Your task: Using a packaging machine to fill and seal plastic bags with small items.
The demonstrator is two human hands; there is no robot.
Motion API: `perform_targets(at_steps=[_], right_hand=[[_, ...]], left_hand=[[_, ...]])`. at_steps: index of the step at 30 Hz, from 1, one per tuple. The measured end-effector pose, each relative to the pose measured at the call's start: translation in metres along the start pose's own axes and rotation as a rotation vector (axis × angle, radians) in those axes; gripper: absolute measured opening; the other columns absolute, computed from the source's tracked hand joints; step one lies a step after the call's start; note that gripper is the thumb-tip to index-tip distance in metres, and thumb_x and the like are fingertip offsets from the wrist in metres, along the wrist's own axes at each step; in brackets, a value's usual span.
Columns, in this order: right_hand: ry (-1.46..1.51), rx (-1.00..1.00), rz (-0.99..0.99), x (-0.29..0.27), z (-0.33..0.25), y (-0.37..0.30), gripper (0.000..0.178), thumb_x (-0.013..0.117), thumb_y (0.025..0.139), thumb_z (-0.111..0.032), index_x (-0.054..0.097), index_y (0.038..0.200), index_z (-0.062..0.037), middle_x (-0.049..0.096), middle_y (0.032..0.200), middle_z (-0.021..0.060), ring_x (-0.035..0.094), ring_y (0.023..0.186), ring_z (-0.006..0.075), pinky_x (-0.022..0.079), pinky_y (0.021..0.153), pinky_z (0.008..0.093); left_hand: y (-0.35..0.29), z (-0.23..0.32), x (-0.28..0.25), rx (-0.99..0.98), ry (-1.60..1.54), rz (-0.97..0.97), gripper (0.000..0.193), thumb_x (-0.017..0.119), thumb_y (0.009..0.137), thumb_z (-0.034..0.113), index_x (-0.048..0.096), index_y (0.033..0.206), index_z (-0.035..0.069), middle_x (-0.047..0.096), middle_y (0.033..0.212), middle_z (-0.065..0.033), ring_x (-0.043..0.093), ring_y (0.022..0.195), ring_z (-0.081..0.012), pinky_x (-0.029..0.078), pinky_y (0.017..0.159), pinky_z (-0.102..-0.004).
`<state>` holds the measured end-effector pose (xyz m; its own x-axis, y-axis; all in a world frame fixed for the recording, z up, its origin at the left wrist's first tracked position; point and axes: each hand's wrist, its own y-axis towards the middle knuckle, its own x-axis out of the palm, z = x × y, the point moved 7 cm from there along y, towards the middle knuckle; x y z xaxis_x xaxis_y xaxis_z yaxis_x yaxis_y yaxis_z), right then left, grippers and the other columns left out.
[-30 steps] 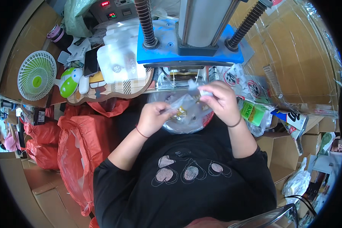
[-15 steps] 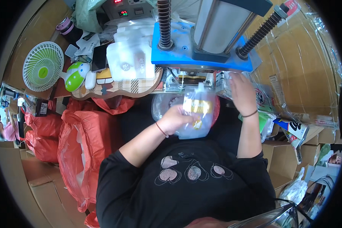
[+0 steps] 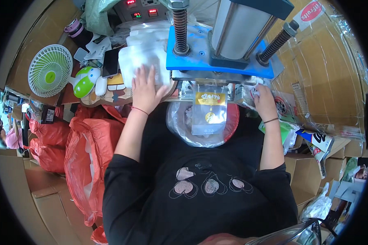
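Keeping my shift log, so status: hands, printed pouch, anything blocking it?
Left hand spread at white pouch stack. Right hand at small white item, grip unclear. Yellow-banded pouch at blue press, lower part over lined bin; nothing visible across pouch.

Printed pouch [image 3: 209,111]: clear, glossy plastic
White bags [image 3: 131,59]: smooth, frosted-looking plastic
Blue plate [image 3: 198,59]: smooth painted metal
Coil springs [image 3: 181,34]: ridged metal
Red bags [image 3: 105,143]: crinkled, shiny plastic
Shirt [image 3: 192,212]: matt cloth
Carton [image 3: 323,69]: cardboard, glossy tape

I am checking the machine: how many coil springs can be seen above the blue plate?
2. The left spring stands near the left end of the blue plate, the right spring near its right end. More may be hidden behind the grey cylinder.
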<state>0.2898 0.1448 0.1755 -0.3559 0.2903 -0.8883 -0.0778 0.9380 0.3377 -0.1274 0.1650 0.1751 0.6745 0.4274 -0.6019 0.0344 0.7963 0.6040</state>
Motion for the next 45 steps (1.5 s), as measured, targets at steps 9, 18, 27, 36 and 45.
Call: perform_targets(at_steps=[9,18,27,36,45], right_hand=[[0.222,-0.051,0.106,-0.043,-0.073,-0.02,0.018,0.054,0.099,-0.009,0.061,0.113,-0.0006,0.063,0.103,0.0187,0.062,0.098,0.0379,0.049,0.088,0.0404],[0.572,-0.234,-0.13,-0.028,-0.167,0.002,0.022,0.059,0.099,-0.021,0.066,0.103,-0.0009,0.067,0.096,0.0137,0.064,0.088,0.0293,0.05,0.083,0.0383],[0.547,-0.286,-0.302,-0.028,-0.133,0.0,0.023,0.06,0.096,-0.019,0.066,0.115,-0.0057,0.067,0.109,0.0145,0.063,0.102,0.0352,0.05,0.089,0.0413],[-0.117,-0.129,-0.124,-0.006,-0.041,0.012,0.033,0.066,0.088,-0.013,0.064,0.121,-0.0086,0.065,0.111,0.0185,0.061,0.107,0.0395,0.049,0.091,0.0454],[-0.081,-0.024,-0.138,0.0,-0.027,0.006,0.035,0.064,0.087,-0.006,0.061,0.121,-0.0037,0.064,0.106,0.0196,0.061,0.103,0.0405,0.051,0.089,0.0456]], left_hand=[[-0.06,-0.001,0.004,-0.256,-0.36,-0.439,0.027,0.069,0.094,0.017,0.069,0.115,0.001,0.072,0.099,-0.0121,0.068,0.092,-0.0181,0.052,0.083,-0.03],[-0.079,0.083,0.042,-0.423,-0.778,-0.767,0.019,0.065,0.099,0.014,0.071,0.106,-0.003,0.071,0.09,-0.0007,0.059,0.074,-0.0054,0.05,0.066,-0.0232],[-0.119,0.118,0.081,-0.879,-1.385,-0.956,0.021,0.069,0.096,0.01,0.069,0.115,0.0,0.073,0.1,-0.0051,0.067,0.087,-0.0091,0.054,0.078,-0.0258],[-0.073,0.074,0.108,-1.01,-1.397,-0.824,0.029,0.068,0.092,0.004,0.065,0.121,0.001,0.071,0.113,-0.0088,0.071,0.094,-0.0156,0.056,0.085,-0.0284],[-0.003,0.005,-0.001,-0.065,-0.068,-0.043,0.05,0.068,0.094,0.021,0.05,0.136,0.004,0.065,0.117,-0.0167,0.062,0.115,-0.0281,0.05,0.095,-0.0433]])
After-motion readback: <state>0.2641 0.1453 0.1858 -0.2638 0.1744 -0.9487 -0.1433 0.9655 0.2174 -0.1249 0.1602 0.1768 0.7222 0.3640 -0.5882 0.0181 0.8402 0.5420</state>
